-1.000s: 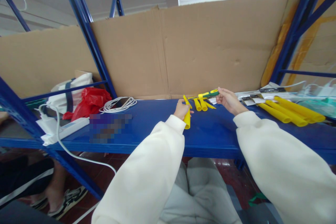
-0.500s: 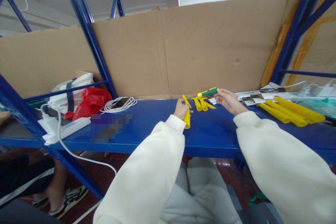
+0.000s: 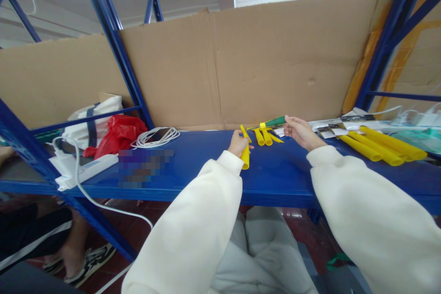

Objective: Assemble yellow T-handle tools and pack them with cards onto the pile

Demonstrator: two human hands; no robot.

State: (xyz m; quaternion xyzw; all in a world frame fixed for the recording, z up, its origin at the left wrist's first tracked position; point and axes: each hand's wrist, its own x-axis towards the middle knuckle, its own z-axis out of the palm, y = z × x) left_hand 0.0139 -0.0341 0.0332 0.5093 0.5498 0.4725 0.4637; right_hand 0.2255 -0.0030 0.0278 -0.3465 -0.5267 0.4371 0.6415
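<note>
A tapered yellow tube (image 3: pixel 245 158) stands tilted in my left hand (image 3: pixel 236 144), the fingers closed around its middle. My right hand (image 3: pixel 299 131) pinches the end of a screwdriver (image 3: pixel 275 121) with a green and yellow handle. Its thin shaft points left toward the tube's upper end; whether the tip touches cannot be made out. Just behind, on the blue shelf (image 3: pixel 275 179), lie several short yellow tube pieces (image 3: pixel 263 137), partly below the screwdriver.
Longer yellow tubes (image 3: pixel 382 147) lie at the right beside plastic packaging (image 3: pixel 330 129). Cardboard (image 3: pixel 275 64) walls the back. Toward the left are a coiled white cable (image 3: pixel 156 137), a red bag (image 3: pixel 120 134) and a power strip (image 3: pixel 93 169). Another person's leg (image 3: pixel 76 239) shows below left.
The screwdriver's handle has turned slightly in my right hand, showing more green. Both hands and the yellow tube stay almost where they were.
</note>
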